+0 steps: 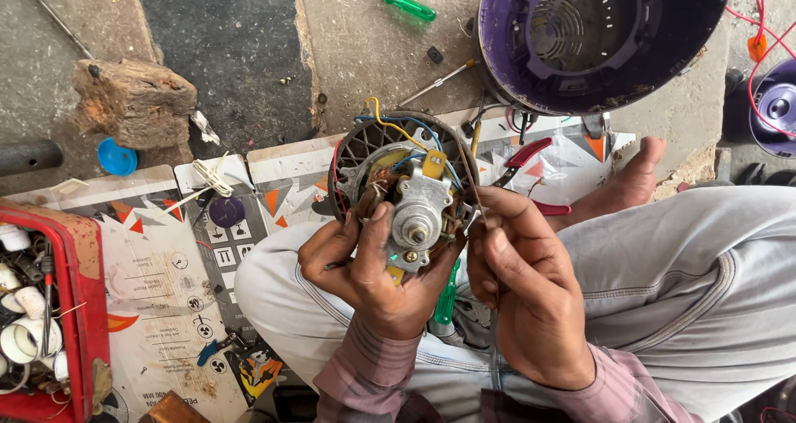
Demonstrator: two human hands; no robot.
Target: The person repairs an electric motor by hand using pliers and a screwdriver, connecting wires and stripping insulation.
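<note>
Motor: I hold the small fan motor above my lap, its silver housing and shaft end facing me, a round wire guard behind it.
Left hand: my left hand is clamped on the motor's lower left side, thumb up against the housing.
Right hand: my right hand is closed on a thin brown wire at the motor's right edge, fingertips pinched together.
Wiring: yellow, blue and red leads loop over the top of the motor.
Handling advice: in my judgement the left grip should stay firm and low, clear of the shaft, while the right draws the wire gently along its own line, so no lead is torn from its joint.
Nearby: red-handled pliers lie on the printed cardboard just beyond my right hand; a green screwdriver sits between my hands; a purple housing stands further off.
Hidden: where the wire ends is covered by my fingers; the motor's back face cannot be seen.
Cut off: the purple housing and red tray run out of frame.
</note>
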